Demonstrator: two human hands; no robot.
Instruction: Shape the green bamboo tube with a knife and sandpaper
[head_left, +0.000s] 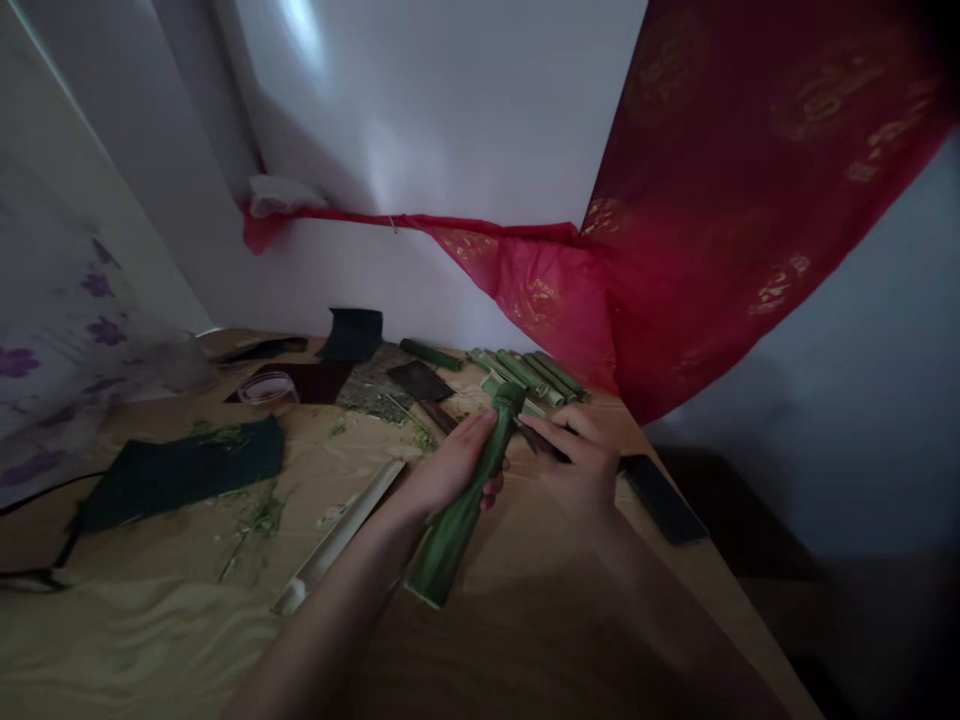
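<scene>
A thick green bamboo tube (454,540) slants away from me above the table, its ringed upper end pointing at the wall. My left hand (459,455) is wrapped round it near that end, with fingertips curling out on the far side. My right hand (581,460) is closed on a slim dark knife-like tool (541,440). The tool's tip is at the tube's side, just below the ring; whether it touches I cannot tell. Behind the tube lie several shorter green bamboo pieces (525,372) in a row, and one more bamboo piece (431,355) lies to their left.
A split bamboo strip (341,540) lies by my left forearm. Dark green cloth (187,470) and plant scraps (255,520) are at left. A black phone-like slab (664,498) lies near the table's right edge. Red cloth (555,290) hangs on the wall behind.
</scene>
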